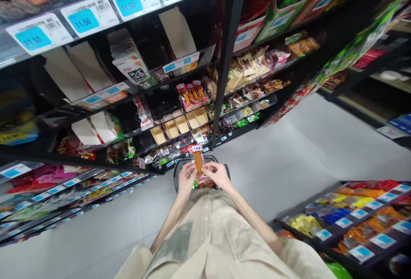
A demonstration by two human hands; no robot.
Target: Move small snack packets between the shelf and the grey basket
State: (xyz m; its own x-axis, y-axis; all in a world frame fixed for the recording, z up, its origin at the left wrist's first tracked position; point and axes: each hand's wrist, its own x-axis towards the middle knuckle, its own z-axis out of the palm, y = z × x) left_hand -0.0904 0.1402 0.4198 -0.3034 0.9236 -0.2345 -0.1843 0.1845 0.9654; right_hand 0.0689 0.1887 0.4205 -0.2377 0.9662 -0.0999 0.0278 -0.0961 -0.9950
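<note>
A snack packet [198, 161] with a red and white top and an orange-brown strip inside stands upright between my two hands. My left hand [187, 179] pinches its left edge. On the opposite edge, the thumb and fingers of my right hand [218, 173] are closed. Beneath the hands sits a dark shopping basket [176, 172] holding several colourful packets [204, 181], partly covered by my hands and the held packet.
Black shelving ahead carries similar red-topped packets [192, 93], open cardboard boxes [178, 33] and price labels [130, 4]. A low display [349, 210] of bagged snacks stands at the right. Grey floor [266, 163] stretches between the shelves.
</note>
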